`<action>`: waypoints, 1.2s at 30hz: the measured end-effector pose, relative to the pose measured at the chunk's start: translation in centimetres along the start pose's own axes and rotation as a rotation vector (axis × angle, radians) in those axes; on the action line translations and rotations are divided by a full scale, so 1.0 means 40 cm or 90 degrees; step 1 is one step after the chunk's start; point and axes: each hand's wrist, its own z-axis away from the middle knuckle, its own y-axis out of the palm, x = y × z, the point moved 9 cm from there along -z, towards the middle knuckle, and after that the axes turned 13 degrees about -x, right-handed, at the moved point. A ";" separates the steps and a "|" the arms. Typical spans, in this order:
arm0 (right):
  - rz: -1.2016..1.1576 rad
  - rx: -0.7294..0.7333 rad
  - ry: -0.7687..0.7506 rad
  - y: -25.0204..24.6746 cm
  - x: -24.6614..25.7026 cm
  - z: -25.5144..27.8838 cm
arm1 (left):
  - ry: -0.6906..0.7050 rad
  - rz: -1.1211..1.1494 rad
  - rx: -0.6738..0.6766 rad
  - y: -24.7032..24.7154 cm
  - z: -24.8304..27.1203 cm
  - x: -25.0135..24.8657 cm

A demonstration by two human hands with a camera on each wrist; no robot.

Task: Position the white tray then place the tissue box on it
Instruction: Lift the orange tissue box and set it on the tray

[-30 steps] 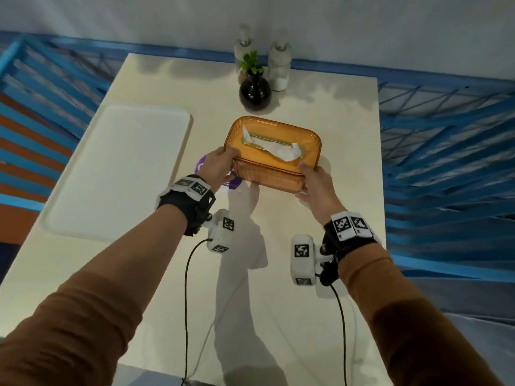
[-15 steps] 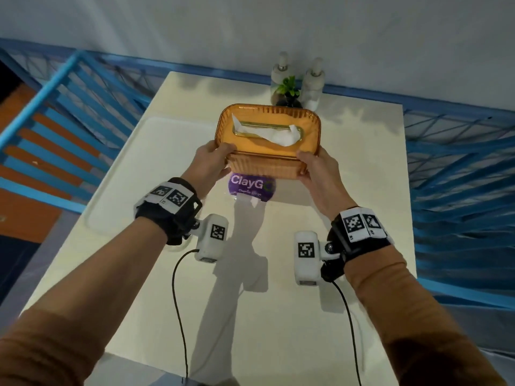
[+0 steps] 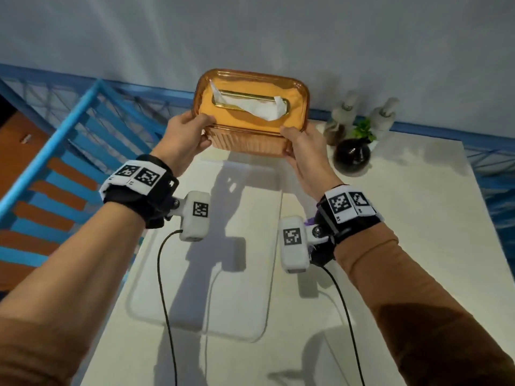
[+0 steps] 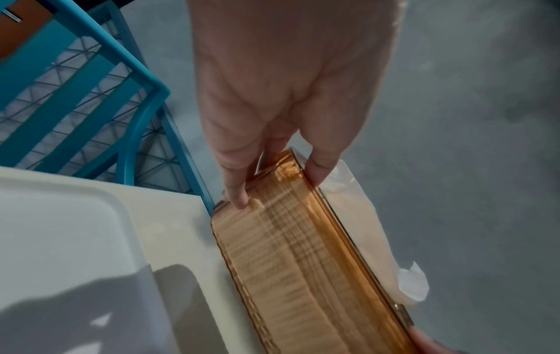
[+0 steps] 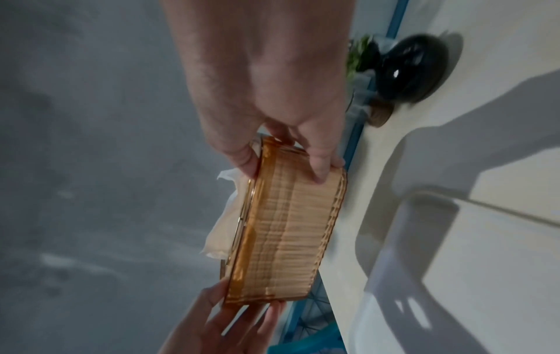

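Observation:
Both hands hold the amber see-through tissue box [image 3: 250, 112] in the air, with a white tissue poking from its gold-rimmed slot. My left hand [image 3: 195, 129] grips its left end, thumb on the lid. My right hand [image 3: 292, 140] grips the right end. The white tray [image 3: 250, 288] lies flat on the cream table [image 3: 390, 246] below and nearer to me, its far end under the box. In the left wrist view, the left hand [image 4: 288, 95] pinches the ribbed box [image 4: 303, 251] beside the tray [image 4: 60, 227]. The right wrist view shows the right hand [image 5: 266, 83] on the box [image 5: 288, 227].
A black round vase with a green sprig [image 3: 352, 157] and two pump bottles [image 3: 342, 115] stand at the table's far right by the wall. A blue metal railing [image 3: 69, 129] runs along the left and far edges. Cables hang from both wrist cameras over the tray.
The tissue box has gone up off the table's middle and leftward, and now hangs over the tray's far end. Both hands kept their grip. The head view swung left.

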 end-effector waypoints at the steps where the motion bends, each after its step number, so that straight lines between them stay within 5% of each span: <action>1: 0.009 -0.005 0.001 0.037 -0.004 -0.019 | -0.003 -0.002 -0.007 -0.017 -0.040 0.003; 9: 0.000 -0.028 0.061 0.185 -0.085 -0.155 | -0.069 -0.017 -0.011 -0.049 -0.267 0.108; 19: 0.019 -0.048 0.126 0.204 -0.175 -0.209 | -0.099 -0.141 0.022 -0.040 -0.338 0.180; 23: 0.100 -0.023 0.031 0.199 -0.147 -0.225 | 0.044 -0.265 0.007 -0.043 -0.339 0.123; 27: 0.276 0.008 -0.179 0.215 -0.075 -0.235 | 0.107 -0.290 0.056 -0.018 -0.363 0.133; 36: 0.318 0.017 -0.212 0.229 -0.053 -0.311 | 0.116 -0.293 0.080 0.034 -0.442 0.129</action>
